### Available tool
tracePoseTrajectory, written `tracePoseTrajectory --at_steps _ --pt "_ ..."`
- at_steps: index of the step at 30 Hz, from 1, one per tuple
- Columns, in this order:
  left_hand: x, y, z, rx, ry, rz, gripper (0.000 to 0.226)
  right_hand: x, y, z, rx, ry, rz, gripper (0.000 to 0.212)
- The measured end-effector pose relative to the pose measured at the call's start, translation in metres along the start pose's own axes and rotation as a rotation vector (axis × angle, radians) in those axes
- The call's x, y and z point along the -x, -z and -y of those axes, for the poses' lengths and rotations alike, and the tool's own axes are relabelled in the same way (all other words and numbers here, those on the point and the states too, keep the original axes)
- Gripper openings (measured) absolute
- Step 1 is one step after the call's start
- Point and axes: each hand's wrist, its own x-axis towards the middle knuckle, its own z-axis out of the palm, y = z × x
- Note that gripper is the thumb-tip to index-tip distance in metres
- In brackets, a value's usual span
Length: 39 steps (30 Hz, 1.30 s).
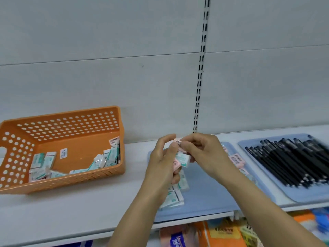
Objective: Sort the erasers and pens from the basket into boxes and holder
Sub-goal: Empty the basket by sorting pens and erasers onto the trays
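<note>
Both hands — left hand point(161, 158), right hand point(204, 154) — pinch small wrapped rectangular erasers point(180, 160).

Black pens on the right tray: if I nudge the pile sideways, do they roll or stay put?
Likely to roll: the black pens look round and slim, lying loose side by side. The blue tray seems to have only a low rim, so a hard push might send some over it. They look stiff and probably light.

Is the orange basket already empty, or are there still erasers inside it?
Not empty. The orange basket still holds wrapped erasers, lying along its left and right sides; the middle of its floor is bare.
</note>
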Motion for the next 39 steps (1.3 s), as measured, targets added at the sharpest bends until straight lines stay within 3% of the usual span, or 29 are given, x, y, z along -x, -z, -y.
tracePoseTrajectory --at_steps 2,4,7,9,10,12,14,16,19,23,26,29,35,39 --pt "-0.003 -0.012 0.005 0.049 0.069 -0.006 0.022 -0.002 0.023 -0.014 0.146 -0.018 -0.156 0.010" --pt "-0.008 -0.025 0.007 0.107 0.156 0.000 0.023 -0.003 0.053 -0.030 0.442 -0.053 -0.253 0.012" --pt "-0.015 -0.040 0.006 0.217 0.261 0.012 0.023 -0.001 0.083 -0.052 0.812 -0.192 -0.104 0.021" --pt "-0.018 -0.048 0.005 0.230 0.286 0.018 0.022 0.003 0.086 -0.058 0.893 -0.181 -0.082 0.024" --pt "-0.019 -0.052 0.005 0.235 0.290 0.023 0.022 0.006 0.085 -0.056 0.869 -0.119 -0.110 0.023" --pt "-0.019 -0.058 0.004 0.259 0.301 0.026 0.022 0.011 0.079 -0.039 0.589 -0.012 -0.152 0.022" --pt "-0.018 -0.064 0.005 0.291 0.321 0.028 0.023 0.014 0.071 -0.019 0.282 -0.038 -0.018 0.017" --pt "-0.016 -0.069 0.007 0.343 0.345 0.047 0.029 0.017 0.065 -0.015 0.306 -0.050 0.065 0.012" --pt "-0.011 -0.072 0.010 0.337 0.347 0.061 0.024 0.017 0.072 -0.022 0.353 -0.082 -0.082 0.013" --pt "-0.005 -0.079 0.030 -0.318 0.127 0.214 0.048 0.025 0.097 -0.028 0.223 -0.138 -0.296 0.010" --pt "0.006 -0.084 0.054 -0.804 -0.177 0.383 0.061 0.033 0.105 -0.029 0.185 -0.156 -0.276 0.011" --pt "0.009 -0.080 0.063 -0.869 -0.338 0.336 0.065 0.040 0.106 -0.033 0.179 -0.173 -0.248 0.011" --pt "0.012 -0.070 0.050 -0.971 -0.410 0.285 0.045 0.040 0.091 -0.034 0.156 -0.135 -0.243 0.011" --pt "0.025 -0.036 0.027 -0.973 -0.542 0.129 0.038 0.033 0.067 -0.026 0.106 -0.116 -0.213 0.013"
